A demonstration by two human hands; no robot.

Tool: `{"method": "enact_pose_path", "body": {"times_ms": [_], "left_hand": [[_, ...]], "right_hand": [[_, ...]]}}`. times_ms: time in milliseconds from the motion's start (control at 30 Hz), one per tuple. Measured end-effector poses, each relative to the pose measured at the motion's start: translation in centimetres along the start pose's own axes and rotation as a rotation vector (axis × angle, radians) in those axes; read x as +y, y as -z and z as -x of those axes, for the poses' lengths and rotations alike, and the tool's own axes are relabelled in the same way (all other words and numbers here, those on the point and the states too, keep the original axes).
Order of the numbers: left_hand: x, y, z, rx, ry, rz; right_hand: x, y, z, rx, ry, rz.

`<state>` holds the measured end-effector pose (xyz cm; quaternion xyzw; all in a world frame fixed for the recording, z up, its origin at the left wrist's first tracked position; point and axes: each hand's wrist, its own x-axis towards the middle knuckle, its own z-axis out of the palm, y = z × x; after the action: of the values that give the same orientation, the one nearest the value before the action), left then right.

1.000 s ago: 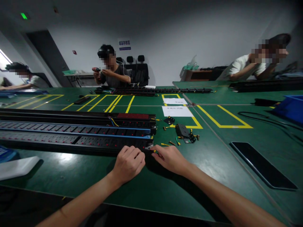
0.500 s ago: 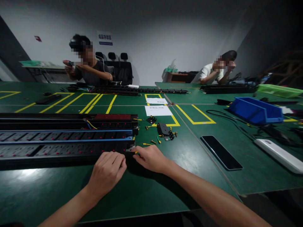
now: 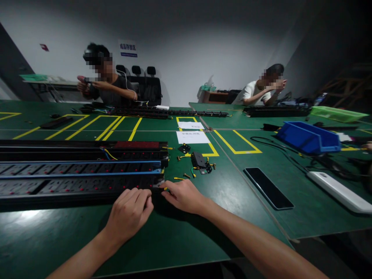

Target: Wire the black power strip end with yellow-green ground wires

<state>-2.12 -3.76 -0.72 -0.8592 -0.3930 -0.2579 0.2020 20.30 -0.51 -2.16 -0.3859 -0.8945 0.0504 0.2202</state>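
A long black power strip (image 3: 95,185) with red-dotted sockets lies nearest me, its open end to the right. My left hand (image 3: 129,211) is closed, its curled fingers against the strip's near edge close to that end. At the open end my right hand (image 3: 184,197) is pinched, thumb and forefinger together beside a small yellow wire end (image 3: 165,188). The fingertips partly hide it. A second socket strip with blue edges (image 3: 87,167) lies just behind. Beyond my right hand are a black module with yellow-tipped wires (image 3: 199,159) and a loose yellow terminal (image 3: 178,178).
On the green table (image 3: 226,217) are a phone (image 3: 269,188), a white power bank (image 3: 338,192), a blue bin (image 3: 308,137) with cables near it, and paper labels (image 3: 192,137). Two people sit across the table, one holding a red-and-black tool (image 3: 83,79). A light green tray (image 3: 338,114) stands far right.
The view has shifted slightly. Both my hands stay at the strip's end in nearly the same pose. Part of another person's hand has appeared at the right edge.
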Motion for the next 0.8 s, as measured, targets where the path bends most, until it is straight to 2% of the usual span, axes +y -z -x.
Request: {"method": "enact_pose_path", "body": {"times_ms": [133,233,800], "left_hand": [[0.1,0.4,0.4,-0.015,0.082,-0.142],[0.2,0.4,0.5,-0.025,0.09,-0.181],[-0.4,-0.6,0.2,-0.056,0.096,0.019]], "right_hand": [[0.0,0.1,0.0,-0.005,0.002,-0.008],[0.0,0.1,0.0,-0.01,0.003,-0.012],[0.1,0.0,0.0,-0.001,0.001,-0.033]]}}
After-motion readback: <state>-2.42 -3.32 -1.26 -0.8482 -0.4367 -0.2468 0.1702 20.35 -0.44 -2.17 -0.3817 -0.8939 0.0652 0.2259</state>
